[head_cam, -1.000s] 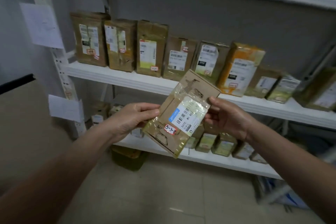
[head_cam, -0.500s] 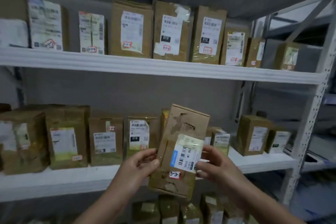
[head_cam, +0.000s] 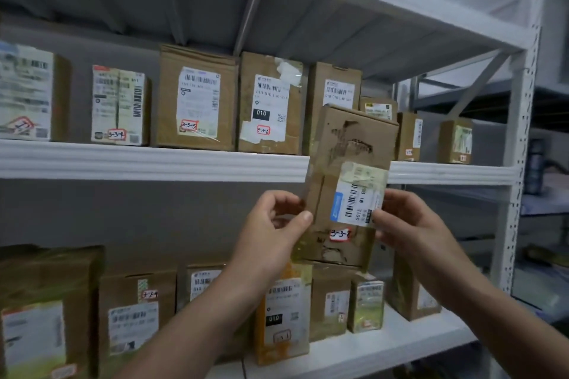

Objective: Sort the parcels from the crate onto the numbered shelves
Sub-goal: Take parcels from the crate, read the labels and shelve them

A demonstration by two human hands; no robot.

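Head view, person facing the shelving. Nearest the camera, the left hand held the parcel at its 8 o'clock edge, thumb in front and fingers curled behind. The right hand was clamped on the 4 o'clock edge, its fingertips overlapping the printed label. The parcel stood almost upright, just toward 3 o'clock of the view's centre, and bore a handwritten tag reading 3-3-8. One second before, it had been held tilted and low, in front of the lower tiers. It had since been turned upright and lifted, and the view had risen with it. Its top now overlapped the lip of the upper shelf, while its base hung in the air above the row of boxes on the lower shelf. On the upper shelf, toward 10 o'clock from the parcel, stood the box tagged 3-3-5 and beside it the box tagged 3-3-6. A third box rose directly behind the parcel's top, with its own tag hidden. The rise probably meant that the destination row had been found, since the tags ran upward toward 3 o'clock. The slot for 3-3-8 likely lay just past the third box. Whether that slot stood free could not be told, because the parcel covered it.
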